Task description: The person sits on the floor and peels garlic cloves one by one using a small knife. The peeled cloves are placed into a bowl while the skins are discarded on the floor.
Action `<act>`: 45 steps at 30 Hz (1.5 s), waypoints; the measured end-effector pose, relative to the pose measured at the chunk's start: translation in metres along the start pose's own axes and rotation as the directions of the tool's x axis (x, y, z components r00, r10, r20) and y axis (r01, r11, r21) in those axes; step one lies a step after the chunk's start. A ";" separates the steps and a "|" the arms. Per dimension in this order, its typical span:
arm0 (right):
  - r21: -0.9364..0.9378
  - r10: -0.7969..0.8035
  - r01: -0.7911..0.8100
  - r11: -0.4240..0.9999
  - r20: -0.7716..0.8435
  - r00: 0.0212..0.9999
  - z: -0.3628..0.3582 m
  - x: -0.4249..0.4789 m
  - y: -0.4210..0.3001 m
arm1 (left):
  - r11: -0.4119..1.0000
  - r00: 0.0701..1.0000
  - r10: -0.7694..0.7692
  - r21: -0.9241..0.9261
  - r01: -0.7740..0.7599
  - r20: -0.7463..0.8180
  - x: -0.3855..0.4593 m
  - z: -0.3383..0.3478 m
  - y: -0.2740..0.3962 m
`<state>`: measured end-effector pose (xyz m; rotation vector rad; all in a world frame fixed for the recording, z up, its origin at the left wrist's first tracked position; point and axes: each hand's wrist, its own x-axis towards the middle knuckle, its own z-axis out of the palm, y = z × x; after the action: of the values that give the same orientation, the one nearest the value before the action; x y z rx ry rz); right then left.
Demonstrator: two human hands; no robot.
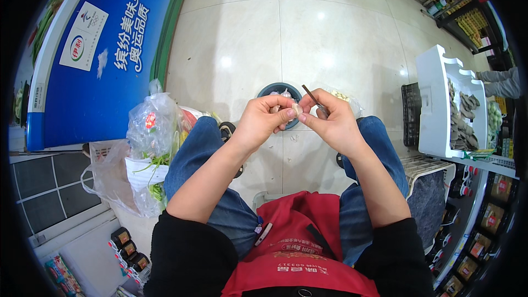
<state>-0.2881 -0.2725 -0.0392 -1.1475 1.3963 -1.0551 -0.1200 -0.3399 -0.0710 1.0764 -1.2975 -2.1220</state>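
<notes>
My left hand (262,119) pinches a garlic clove (295,109) between thumb and fingers. The fingertips of my right hand (334,117) meet the same clove from the other side. Tucked in the right hand is a small thin-bladed knife (314,98), its dark end pointing up and away. Another pale piece, perhaps a clove, shows among the left fingers. Below both hands a blue-grey bowl (266,89) stands on the floor with garlic bulbs (285,93) in it, partly hidden. Just right of it, a clear plastic bag (355,107) holds peeled garlic cloves (340,95), partly covered by my right hand.
Bits of garlic skin (294,137) lie on the tiled floor (231,49). Plastic bags of vegetables (152,115) sit left, beside a blue freezer (103,103). At right are a white foam box (433,103) of mushrooms (462,132), a black crate (410,113) and shelves of bottles (491,218).
</notes>
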 end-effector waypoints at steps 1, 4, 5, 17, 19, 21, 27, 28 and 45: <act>-0.019 -0.029 0.029 0.999 -0.001 1.000 0.000 0.000 0.000 | 0.996 0.999 0.048 0.074 -0.048 -0.004 0.000 0.001 0.000; -0.246 -0.049 0.045 0.968 -0.011 0.999 -0.003 0.000 -0.001 | 0.948 0.986 0.169 0.274 -0.161 -0.004 -0.001 0.003 -0.002; -0.266 -0.066 0.060 0.962 -0.014 0.998 -0.004 0.000 -0.001 | 0.927 0.981 0.193 0.328 -0.181 -0.005 -0.002 0.004 -0.002; -0.379 -0.025 0.024 0.925 0.001 1.000 -0.006 0.000 -0.003 | 0.919 0.980 0.200 0.350 -0.183 -0.012 -0.002 0.004 -0.002; -0.390 -0.015 0.017 0.921 0.009 1.000 -0.005 0.001 -0.002 | 0.933 0.984 0.176 0.322 -0.161 -0.018 -0.002 0.003 -0.002; -0.329 -0.069 0.058 0.943 -0.023 0.997 -0.003 0.001 0.000 | 0.939 0.986 0.165 0.310 -0.150 -0.021 -0.002 0.003 -0.002; -0.367 -0.212 0.200 0.908 0.008 0.977 -0.005 0.002 0.006 | 0.915 0.988 0.152 0.380 -0.131 -0.026 -0.002 0.001 -0.004; -0.374 -0.243 0.229 0.899 0.008 0.970 -0.005 0.003 0.007 | 0.915 0.987 0.158 0.381 -0.137 -0.026 -0.002 0.001 -0.005; -0.320 -0.149 0.174 0.931 0.102 0.984 -0.015 0.001 0.004 | 0.973 0.995 -0.055 -0.220 0.071 0.080 0.004 -0.009 -0.002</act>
<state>-0.3037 -0.2722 -0.0416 -1.5518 1.4719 -0.9006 -0.1150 -0.3464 -0.0769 0.9649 -1.0378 -2.3096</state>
